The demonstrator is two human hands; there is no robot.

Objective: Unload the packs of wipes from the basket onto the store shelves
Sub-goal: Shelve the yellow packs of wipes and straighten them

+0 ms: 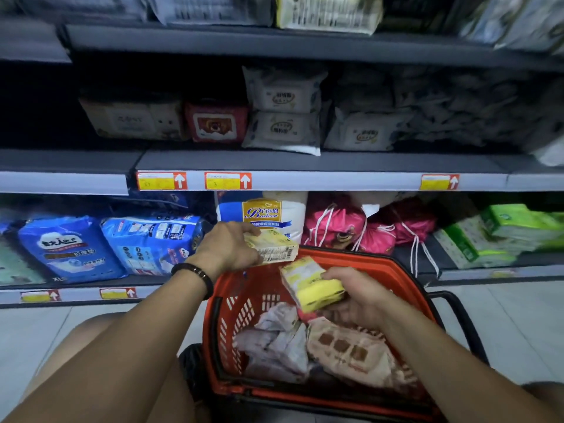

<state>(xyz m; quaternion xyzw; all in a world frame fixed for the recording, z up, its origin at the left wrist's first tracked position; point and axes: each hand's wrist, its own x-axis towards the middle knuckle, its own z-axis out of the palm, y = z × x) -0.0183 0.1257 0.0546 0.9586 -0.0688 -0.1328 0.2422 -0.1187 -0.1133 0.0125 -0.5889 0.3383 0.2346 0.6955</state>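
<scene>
A red plastic basket (241, 303) stands on the floor in front of the shelves, with several soft packs of wipes (345, 349) lying in it. My left hand (229, 245) grips a pale yellow pack of wipes (277, 247) just above the basket's far rim. My right hand (354, 296) holds a second yellow pack (311, 285) over the basket's middle. The middle shelf (305, 164) above carries white wipe packs (283, 132), a red bear-print pack (216, 122) and a beige pack (131, 119).
The bottom shelf holds blue packs (73, 248), a white roll pack (262, 213), pink drawstring bags (360, 227) and green tissue packs (500, 236). Price tags (227, 180) line the shelf edges. The top shelf has more packs. My bare knee (91, 355) is at lower left.
</scene>
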